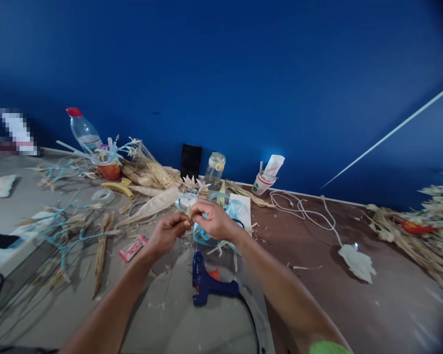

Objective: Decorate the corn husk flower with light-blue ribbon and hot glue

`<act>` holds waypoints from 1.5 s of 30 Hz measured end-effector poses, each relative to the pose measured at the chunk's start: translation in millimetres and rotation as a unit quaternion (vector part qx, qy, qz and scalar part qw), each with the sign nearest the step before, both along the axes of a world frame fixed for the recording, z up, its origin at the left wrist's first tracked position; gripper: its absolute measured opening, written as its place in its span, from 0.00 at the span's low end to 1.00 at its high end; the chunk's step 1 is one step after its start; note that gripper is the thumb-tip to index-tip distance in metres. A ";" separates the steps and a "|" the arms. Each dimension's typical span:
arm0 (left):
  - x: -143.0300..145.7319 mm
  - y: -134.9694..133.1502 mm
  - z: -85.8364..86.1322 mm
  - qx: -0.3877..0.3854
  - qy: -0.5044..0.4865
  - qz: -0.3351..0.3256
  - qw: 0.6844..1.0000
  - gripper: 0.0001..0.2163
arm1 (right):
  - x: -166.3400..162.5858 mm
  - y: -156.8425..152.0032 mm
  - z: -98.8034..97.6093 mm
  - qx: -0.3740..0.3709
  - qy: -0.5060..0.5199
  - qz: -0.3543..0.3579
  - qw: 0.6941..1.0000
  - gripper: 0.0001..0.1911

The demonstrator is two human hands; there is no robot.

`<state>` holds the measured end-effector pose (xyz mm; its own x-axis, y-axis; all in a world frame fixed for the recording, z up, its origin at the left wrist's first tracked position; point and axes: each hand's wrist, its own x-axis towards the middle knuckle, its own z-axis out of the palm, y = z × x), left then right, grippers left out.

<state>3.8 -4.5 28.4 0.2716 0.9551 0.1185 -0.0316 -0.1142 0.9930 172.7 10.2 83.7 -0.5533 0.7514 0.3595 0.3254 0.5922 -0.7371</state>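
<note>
Both my hands meet over the middle of the table. My left hand point(167, 232) and my right hand point(213, 219) are closed in a pinch on the same small dry corn-husk piece point(189, 212) held between them. Light blue ribbon point(203, 237) loops under and behind my right hand. A blue glue gun point(205, 284) lies on the table just below my hands, with its black cord point(250, 314) running toward me. A small husk flower point(194, 184) stands behind my hands.
Dry husks point(147, 173), a red pot point(110, 171), a plastic bottle point(81, 130), tape roll point(102, 196) and blue-wrapped stems point(64, 231) crowd the left. A glass jar point(214, 170), paper cup point(263, 183), white cable point(306, 211) and more husks point(413, 236) lie right.
</note>
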 end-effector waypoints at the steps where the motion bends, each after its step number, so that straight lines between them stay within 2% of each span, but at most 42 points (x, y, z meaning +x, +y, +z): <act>1: -0.4 -0.7 -0.2 -0.022 -0.015 -0.019 0.999 0.14 | 1.8 0.1 0.8 -0.001 -0.002 0.014 1.000 0.06; 3: -1.0 -2.0 -1.8 -0.063 -0.042 -0.046 0.996 0.15 | 4.4 -0.5 2.1 -0.002 -0.002 0.034 0.999 0.06; 6: -2.0 -3.6 -4.9 -0.108 -0.085 -0.051 0.989 0.15 | 5.7 -2.4 3.5 -0.001 0.011 0.039 0.999 0.06; 14: -1.8 -5.1 -0.3 -0.150 -0.124 -0.066 0.979 0.15 | 5.7 -0.6 1.3 -0.012 0.009 0.036 0.999 0.06; 18: -0.9 -4.7 -0.5 -0.160 -0.153 -0.063 0.973 0.14 | 5.1 0.1 -2.2 0.037 0.016 0.031 0.999 0.06; 22: -2.5 -4.2 -5.5 -0.157 -0.172 -0.076 0.969 0.12 | 0.2 3.6 -9.3 0.130 -0.015 0.021 0.991 0.06; 25: -2.1 -5.4 -7.7 -0.166 -0.181 -0.086 0.965 0.12 | 3.2 13.7 -11.5 0.201 -0.050 -0.023 0.978 0.06; 28: 1.0 -6.7 -6.1 -0.186 -0.178 -0.089 0.962 0.12 | 18.4 28.2 -6.0 0.213 -0.004 -0.173 0.962 0.07; 29: 2.1 -6.7 -5.2 -0.188 -0.179 -0.088 0.962 0.13 | 24.6 32.1 -3.3 0.193 0.016 -0.230 0.954 0.07; 31: 3.3 -6.0 -3.7 -0.178 -0.194 -0.074 0.962 0.13 | 33.9 36.1 0.7 0.095 0.019 -0.266 0.959 0.09; 34: 3.3 -4.1 -3.8 -0.174 -0.206 -0.056 0.961 0.11 | 32.6 31.0 -1.5 -0.096 0.003 -0.214 0.972 0.11; 36: 3.3 -3.4 -5.0 -0.176 -0.213 -0.044 0.960 0.10 | 22.1 23.2 -7.1 -0.157 0.036 -0.186 0.969 0.05; 38: 3.8 -3.1 -6.1 -0.176 -0.219 -0.032 0.959 0.10 | 9.2 15.7 -12.0 -0.196 0.096 -0.160 0.963 0.08; 42: 5.2 -3.0 -5.9 -0.168 -0.231 -0.018 0.958 0.10 | -6.7 8.9 -13.8 -0.341 0.214 -0.072 0.913 0.06; 45: 5.7 -2.3 -6.3 -0.162 -0.239 -0.016 0.957 0.09 | -11.0 7.7 -14.2 -0.382 0.260 -0.037 0.886 0.06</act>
<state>9.5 -6.8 22.1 0.2907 0.9546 -0.0648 -0.4888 0.2064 0.8476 161.7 18.0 69.5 -0.4004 0.9129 -0.0787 -0.1594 -0.1540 -0.9751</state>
